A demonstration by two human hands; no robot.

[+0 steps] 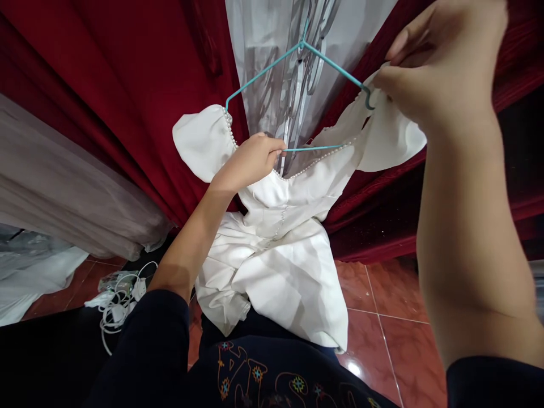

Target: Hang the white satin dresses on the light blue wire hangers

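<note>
A white dress (293, 255) with a beaded neckline hangs from a thin turquoise hanger (266, 72) in front of me. My left hand (257, 158) is closed around the hanger's lower bar at the neckline. Up at the right, my right hand (437, 62) pinches the top edge of the dress's right-side sleeve (393, 133), beside the hanger's notched end. The left-side sleeve (202, 139) sits at the hanger's other end. The skirt is bunched in folds and reaches down against my dark shirt.
Red curtains (127, 85) hang on both sides, with sheer white fabric (259, 51) and a metal grille between them. White cables (117, 311) lie on a black surface at lower left. Red floor tiles (391, 317) show at lower right.
</note>
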